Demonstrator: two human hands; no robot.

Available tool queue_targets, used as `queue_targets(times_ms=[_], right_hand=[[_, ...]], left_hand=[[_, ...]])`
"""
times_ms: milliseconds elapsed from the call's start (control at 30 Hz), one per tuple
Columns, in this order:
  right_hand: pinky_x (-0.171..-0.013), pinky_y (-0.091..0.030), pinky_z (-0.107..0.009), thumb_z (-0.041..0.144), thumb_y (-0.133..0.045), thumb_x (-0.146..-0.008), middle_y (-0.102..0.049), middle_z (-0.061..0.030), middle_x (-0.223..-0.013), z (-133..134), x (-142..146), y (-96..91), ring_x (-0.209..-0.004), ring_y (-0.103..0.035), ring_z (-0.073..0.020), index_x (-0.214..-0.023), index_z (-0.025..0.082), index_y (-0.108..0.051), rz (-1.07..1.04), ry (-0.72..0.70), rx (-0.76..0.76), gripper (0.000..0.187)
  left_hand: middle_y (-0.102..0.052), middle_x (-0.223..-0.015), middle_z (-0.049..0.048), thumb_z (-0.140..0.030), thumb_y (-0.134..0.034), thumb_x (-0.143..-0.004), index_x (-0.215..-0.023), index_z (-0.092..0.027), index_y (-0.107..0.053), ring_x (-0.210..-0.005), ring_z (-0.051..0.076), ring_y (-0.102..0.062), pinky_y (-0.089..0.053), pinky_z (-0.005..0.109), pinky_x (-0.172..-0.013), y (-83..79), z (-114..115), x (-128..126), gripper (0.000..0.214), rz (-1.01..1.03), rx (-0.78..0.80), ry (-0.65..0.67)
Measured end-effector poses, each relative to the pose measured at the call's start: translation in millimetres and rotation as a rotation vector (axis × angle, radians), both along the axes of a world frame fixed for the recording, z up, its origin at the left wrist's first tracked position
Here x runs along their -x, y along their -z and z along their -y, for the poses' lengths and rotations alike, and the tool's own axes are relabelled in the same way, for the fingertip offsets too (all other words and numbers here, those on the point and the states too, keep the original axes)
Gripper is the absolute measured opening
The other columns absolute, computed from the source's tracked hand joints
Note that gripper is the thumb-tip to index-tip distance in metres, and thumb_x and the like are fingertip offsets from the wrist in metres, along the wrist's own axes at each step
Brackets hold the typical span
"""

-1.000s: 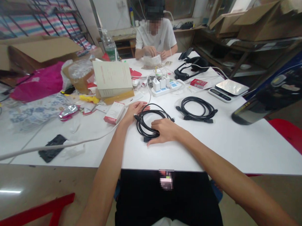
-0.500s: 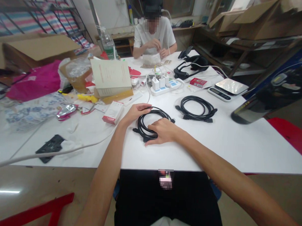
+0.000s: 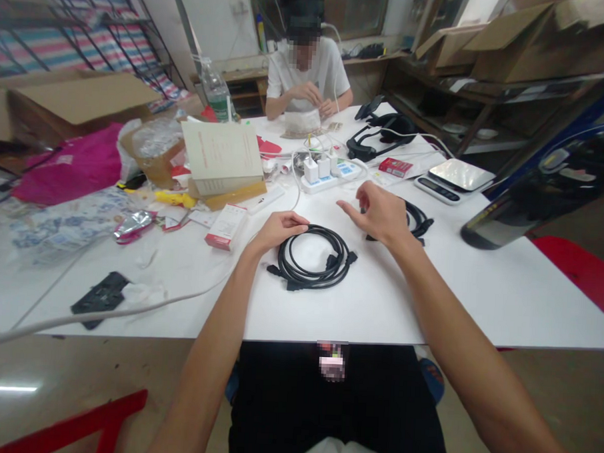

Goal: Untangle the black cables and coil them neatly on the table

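A black coiled cable [image 3: 315, 285] lies flat in front of me, its plug ends showing around the ring. At the upper left of this coil, my left hand [image 3: 280, 229] is closed with thumb and fingertips on the cable. My right hand [image 3: 380, 213] is raised off that coil, holding nothing, thumb and fingers apart. Behind the right hand, partly hidden by it, rests a second black coiled cable [image 3: 420, 222].
Left on the white table [image 3: 338, 318] are a small red-and-white box [image 3: 226, 227], an open booklet [image 3: 222, 149] and a black plastic part [image 3: 100, 299]. Farther back stand a power strip [image 3: 329, 177] and a scale [image 3: 454, 180]; a large dark cylinder [image 3: 534, 190] leans at right. A person [image 3: 308, 86] sits opposite.
My right hand has let go of the near coil and moved right and away from me to the second one. The near coil has shifted slightly, with my left hand still on it.
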State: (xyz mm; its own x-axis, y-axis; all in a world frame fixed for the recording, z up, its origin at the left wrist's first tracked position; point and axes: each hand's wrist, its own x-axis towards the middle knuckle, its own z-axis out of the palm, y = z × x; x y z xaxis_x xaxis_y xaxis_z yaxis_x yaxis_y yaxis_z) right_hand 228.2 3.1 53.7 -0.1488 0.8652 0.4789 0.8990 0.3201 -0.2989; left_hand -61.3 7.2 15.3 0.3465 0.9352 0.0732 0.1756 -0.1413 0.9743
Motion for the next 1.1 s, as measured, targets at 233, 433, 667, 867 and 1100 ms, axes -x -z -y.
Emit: queue_targets(times_ms=[233,433,667,867,1100], right_hand=[[-0.075,-0.046,-0.038,0.083,-0.06,-0.087,-0.078,-0.013,-0.1,-14.9,-28.8,11.2,-0.093,-0.07,-0.033,-0.092,0.022,-0.069,0.236,0.141,0.424,0.062],[-0.079,-0.05,-0.037,0.058,-0.062,-0.096,-0.079,-0.0135,-0.103,-16.6,-20.4,13.3,-0.096,-0.07,-0.0304,-0.099,0.021,-0.071,0.119,0.12,0.379,0.038],[-0.088,-0.054,-0.037,0.046,-0.068,-0.09,-0.078,-0.0105,-0.112,-17.2,-8.7,21.0,-0.095,-0.071,-0.025,-0.114,0.018,-0.07,-0.161,-0.312,0.212,0.037],[-0.094,-0.054,-0.039,0.045,-0.073,-0.086,-0.075,-0.0142,-0.128,-13.0,-3.8,18.1,-0.107,-0.072,-0.0288,-0.136,0.016,-0.065,-0.069,-0.385,0.242,0.058],[-0.07,-0.039,-0.032,0.051,-0.058,-0.1,-0.077,-0.0117,-0.099,-12.1,-10.9,11.2,-0.086,-0.067,-0.0236,-0.099,0.018,-0.071,0.244,-0.263,0.401,0.035]], left_hand=[[-0.084,-0.111,0.0139,-0.057,-0.08,-0.089,-0.109,-0.015,-0.086,-0.104,0.029,-0.078,-0.059,0.037,-0.094,-10.9,17.2,-32.5,0.047,-0.076,0.019,0.264],[-0.083,-0.113,0.0141,-0.055,-0.077,-0.094,-0.111,-0.014,-0.085,-0.105,0.028,-0.077,-0.058,0.036,-0.094,-13.6,28.9,-50.6,0.046,-0.047,0.034,0.365],[-0.081,-0.117,0.0166,-0.058,-0.076,-0.094,-0.113,-0.013,-0.081,-0.112,0.027,-0.076,-0.057,0.041,-0.104,2.2,20.1,-54.0,0.049,0.085,0.099,0.248],[-0.081,-0.111,0.0177,-0.063,-0.079,-0.09,-0.112,-0.012,-0.079,-0.105,0.027,-0.077,-0.059,0.047,-0.104,10.6,11.5,-50.3,0.056,0.189,0.143,0.162],[-0.081,-0.107,0.0147,-0.061,-0.081,-0.089,-0.106,-0.013,-0.08,-0.105,0.025,-0.076,-0.059,0.045,-0.103,9.0,11.6,-49.1,0.051,0.143,0.129,0.175]])
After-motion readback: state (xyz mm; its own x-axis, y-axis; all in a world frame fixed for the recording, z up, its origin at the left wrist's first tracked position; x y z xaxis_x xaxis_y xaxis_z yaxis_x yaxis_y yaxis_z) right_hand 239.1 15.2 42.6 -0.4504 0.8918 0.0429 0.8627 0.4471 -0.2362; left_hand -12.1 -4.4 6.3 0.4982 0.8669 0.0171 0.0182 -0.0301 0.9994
